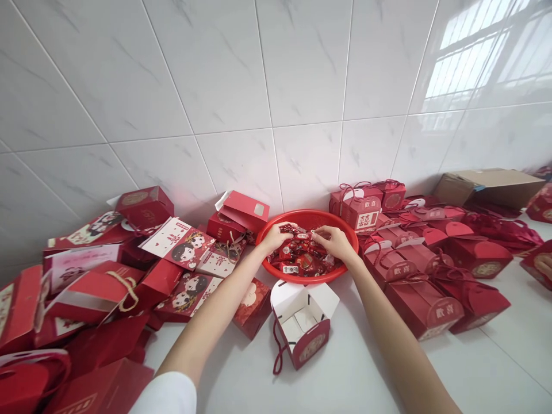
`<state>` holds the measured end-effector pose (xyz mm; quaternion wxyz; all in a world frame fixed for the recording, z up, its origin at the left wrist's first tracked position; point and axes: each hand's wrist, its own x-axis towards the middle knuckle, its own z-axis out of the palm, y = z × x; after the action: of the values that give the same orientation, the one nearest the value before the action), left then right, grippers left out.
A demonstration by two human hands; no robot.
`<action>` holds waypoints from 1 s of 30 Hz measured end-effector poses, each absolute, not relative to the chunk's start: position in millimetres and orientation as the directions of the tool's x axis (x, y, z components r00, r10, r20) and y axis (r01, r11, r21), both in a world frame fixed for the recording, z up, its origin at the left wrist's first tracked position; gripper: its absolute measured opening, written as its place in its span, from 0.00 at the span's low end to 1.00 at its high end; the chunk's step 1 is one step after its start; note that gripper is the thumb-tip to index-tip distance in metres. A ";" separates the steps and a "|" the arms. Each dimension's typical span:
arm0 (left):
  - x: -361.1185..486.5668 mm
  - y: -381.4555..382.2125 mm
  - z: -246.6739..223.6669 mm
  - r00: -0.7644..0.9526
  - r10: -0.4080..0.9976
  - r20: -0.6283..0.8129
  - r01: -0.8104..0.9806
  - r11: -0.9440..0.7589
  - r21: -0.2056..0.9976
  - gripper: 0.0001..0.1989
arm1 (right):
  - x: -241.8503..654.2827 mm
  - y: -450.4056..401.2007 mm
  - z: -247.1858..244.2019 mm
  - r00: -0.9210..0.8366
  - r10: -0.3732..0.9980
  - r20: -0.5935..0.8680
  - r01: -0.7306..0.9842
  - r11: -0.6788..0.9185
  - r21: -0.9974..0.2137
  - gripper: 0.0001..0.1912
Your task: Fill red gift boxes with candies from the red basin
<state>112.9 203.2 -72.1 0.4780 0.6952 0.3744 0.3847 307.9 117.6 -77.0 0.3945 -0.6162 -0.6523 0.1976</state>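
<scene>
A red plastic basket (310, 280) holds many red wrapped candies (304, 261). Over its left side, my left hand (276, 237) is closed, with its fingertips pinched on wrapped candy. Opposite it, my right hand (335, 241) pinches the end of a small red wrapped candy (304, 235) between thumb and fingers. Both hands are close together above the pile, and part of what they grip is hidden by the fingers. Just in front of the basket stands an open red gift box (314, 345) with a white inside and a dark red cord hanging at its left; its inside shows no candy.
Red boxes, some printed with cartoon figures (185, 250), are heaped at the left. Closed red boxes with cord handles (425, 305) crowd the right side. Farther right are a cardboard carton (495, 183) and part of another person's hand (544, 265). A tiled wall (233, 75) rises behind.
</scene>
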 end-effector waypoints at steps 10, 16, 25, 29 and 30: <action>130.8 186.4 -66.0 0.513 0.858 -0.014 0.060 -0.020 0.998 0.08 | 314.4 122.5 -85.7 0.019 0.933 0.360 0.379 0.326 -0.866 0.13; 123.8 191.8 -66.3 0.464 0.884 -0.056 0.141 -0.011 0.990 0.08 | 318.8 124.0 -87.8 0.204 0.914 0.351 0.128 0.331 -0.935 0.13; 113.4 199.8 -70.6 0.545 0.837 -0.056 0.341 -0.160 0.926 0.14 | 319.6 120.5 -84.7 0.085 0.978 0.193 -0.243 0.208 -0.948 0.15; 108.4 216.7 -71.5 0.483 0.875 -0.016 0.503 -0.263 0.823 0.08 | 323.0 122.5 -86.1 0.129 0.975 0.180 -0.318 0.212 -0.924 0.18; 107.6 219.9 -69.9 0.473 0.881 0.005 0.544 -0.296 0.785 0.09 | 324.1 123.2 -86.5 0.142 0.975 0.174 -0.342 0.213 -0.915 0.18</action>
<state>107.6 219.9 -69.9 0.3734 0.7726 0.4611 0.2259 324.1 123.2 -86.5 0.6554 -0.3762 -0.4205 0.5020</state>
